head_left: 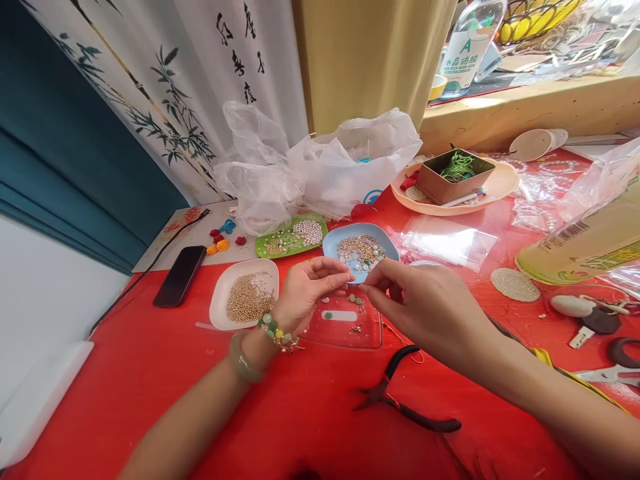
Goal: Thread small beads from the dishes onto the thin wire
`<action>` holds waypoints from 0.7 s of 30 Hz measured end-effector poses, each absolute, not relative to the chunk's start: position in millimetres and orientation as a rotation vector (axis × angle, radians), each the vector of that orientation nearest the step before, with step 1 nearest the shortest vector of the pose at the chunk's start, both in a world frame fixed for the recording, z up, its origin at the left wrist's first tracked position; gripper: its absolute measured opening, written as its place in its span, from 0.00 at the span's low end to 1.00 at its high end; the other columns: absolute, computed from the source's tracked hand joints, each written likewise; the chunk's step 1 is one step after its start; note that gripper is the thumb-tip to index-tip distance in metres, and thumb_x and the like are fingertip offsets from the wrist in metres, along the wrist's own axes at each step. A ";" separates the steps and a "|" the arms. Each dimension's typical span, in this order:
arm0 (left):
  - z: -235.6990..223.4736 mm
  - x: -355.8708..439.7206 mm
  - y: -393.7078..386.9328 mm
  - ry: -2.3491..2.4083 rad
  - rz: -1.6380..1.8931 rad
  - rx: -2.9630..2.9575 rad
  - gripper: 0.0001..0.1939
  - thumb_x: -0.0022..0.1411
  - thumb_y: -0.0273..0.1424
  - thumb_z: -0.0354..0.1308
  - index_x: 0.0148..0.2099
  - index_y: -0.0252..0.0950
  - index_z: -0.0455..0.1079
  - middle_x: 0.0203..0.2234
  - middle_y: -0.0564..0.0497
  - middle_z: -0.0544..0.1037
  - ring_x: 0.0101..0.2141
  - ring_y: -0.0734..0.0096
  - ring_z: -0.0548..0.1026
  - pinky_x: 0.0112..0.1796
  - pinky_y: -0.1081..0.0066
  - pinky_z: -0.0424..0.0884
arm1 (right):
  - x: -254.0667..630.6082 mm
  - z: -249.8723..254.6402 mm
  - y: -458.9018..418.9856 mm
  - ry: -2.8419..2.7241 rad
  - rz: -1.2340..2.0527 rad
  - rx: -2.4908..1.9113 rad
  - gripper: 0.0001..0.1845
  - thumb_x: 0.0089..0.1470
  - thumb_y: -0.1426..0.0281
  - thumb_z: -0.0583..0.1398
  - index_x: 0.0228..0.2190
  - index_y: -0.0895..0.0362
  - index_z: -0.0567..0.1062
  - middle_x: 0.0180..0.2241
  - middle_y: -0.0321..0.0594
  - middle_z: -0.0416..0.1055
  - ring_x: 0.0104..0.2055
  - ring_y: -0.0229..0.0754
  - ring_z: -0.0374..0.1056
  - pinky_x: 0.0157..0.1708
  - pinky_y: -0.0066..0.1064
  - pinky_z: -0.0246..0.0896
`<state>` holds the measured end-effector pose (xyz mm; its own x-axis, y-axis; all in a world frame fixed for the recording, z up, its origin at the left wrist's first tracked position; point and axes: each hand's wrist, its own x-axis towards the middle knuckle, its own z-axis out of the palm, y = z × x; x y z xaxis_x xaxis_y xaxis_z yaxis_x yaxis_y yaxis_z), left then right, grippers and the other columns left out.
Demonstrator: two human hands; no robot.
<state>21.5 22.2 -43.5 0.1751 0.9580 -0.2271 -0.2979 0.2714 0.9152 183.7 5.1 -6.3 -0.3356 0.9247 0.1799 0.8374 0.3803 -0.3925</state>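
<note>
My left hand (316, 287) and my right hand (407, 293) are held close together above the red table, thumbs and fingertips pinched toward each other. Whatever is between the fingertips is too small to make out. Just behind them lies a blue dish (360, 243) of gold and pale beads. Beneath the hands is a clear tray (365, 337) with a few beaded pieces. Left of my left hand stands a white dish (250, 300) of small gold beads. A green bead bracelet (274, 330) and a jade bangle (244, 360) circle my left wrist.
Black-handled pliers (383, 393) lie in front of my right hand. A green dish (290, 237) of beads, a phone (180, 277) and plastic bags (320, 167) are farther back. To the right are a bottle (585, 233), keys (593, 323) and scissors (617, 370).
</note>
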 end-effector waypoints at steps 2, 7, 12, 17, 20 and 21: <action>-42.9 21.7 22.3 0.996 1.071 0.896 0.07 0.42 0.26 0.64 0.28 0.32 0.70 0.22 0.54 0.75 0.22 0.81 0.71 0.26 0.78 0.67 | 184.2 -5.1 6.0 -2.272 0.360 -1.541 0.06 0.48 0.69 0.54 0.24 0.56 0.70 0.19 0.34 0.69 0.19 0.34 0.60 0.19 0.24 0.46; -42.5 23.4 21.7 0.979 1.073 0.987 0.05 0.43 0.25 0.63 0.26 0.31 0.70 0.21 0.53 0.75 0.21 0.80 0.71 0.26 0.76 0.68 | 183.6 -6.7 9.7 -2.251 0.482 -1.510 0.06 0.49 0.69 0.55 0.24 0.56 0.70 0.18 0.33 0.69 0.20 0.34 0.61 0.18 0.24 0.47; -40.8 20.9 20.4 0.993 1.079 1.045 0.04 0.44 0.27 0.63 0.26 0.33 0.71 0.22 0.53 0.75 0.23 0.78 0.70 0.26 0.76 0.66 | 186.8 -6.6 16.3 -2.206 0.713 -1.388 0.06 0.49 0.67 0.57 0.24 0.55 0.71 0.18 0.31 0.69 0.19 0.32 0.60 0.18 0.22 0.50; -21.5 20.2 17.3 0.935 1.159 1.291 0.03 0.46 0.24 0.62 0.24 0.36 0.72 0.23 0.55 0.71 0.27 0.78 0.68 0.28 0.77 0.65 | 198.3 10.5 18.5 -2.163 0.644 -1.264 0.07 0.47 0.66 0.59 0.27 0.55 0.74 0.20 0.32 0.69 0.18 0.30 0.58 0.18 0.22 0.52; -2.6 25.4 15.8 0.974 1.197 1.466 0.03 0.46 0.24 0.62 0.25 0.38 0.73 0.24 0.54 0.72 0.29 0.75 0.69 0.31 0.75 0.66 | 206.1 23.7 14.8 -2.144 0.535 -1.171 0.08 0.47 0.65 0.58 0.29 0.55 0.75 0.22 0.33 0.70 0.20 0.31 0.60 0.20 0.23 0.53; 3.6 28.1 15.5 0.970 1.205 1.513 0.03 0.46 0.25 0.62 0.25 0.38 0.73 0.24 0.54 0.72 0.29 0.75 0.69 0.31 0.74 0.66 | 208.5 27.4 13.1 -2.145 0.512 -1.156 0.08 0.47 0.65 0.58 0.29 0.55 0.75 0.21 0.33 0.70 0.20 0.31 0.60 0.20 0.23 0.53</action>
<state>28.1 15.5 3.6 0.2034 0.9505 0.2350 0.0267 -0.2454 0.9691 208.5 13.1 27.4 -0.4079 0.8426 0.3518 0.5930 0.5374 -0.5996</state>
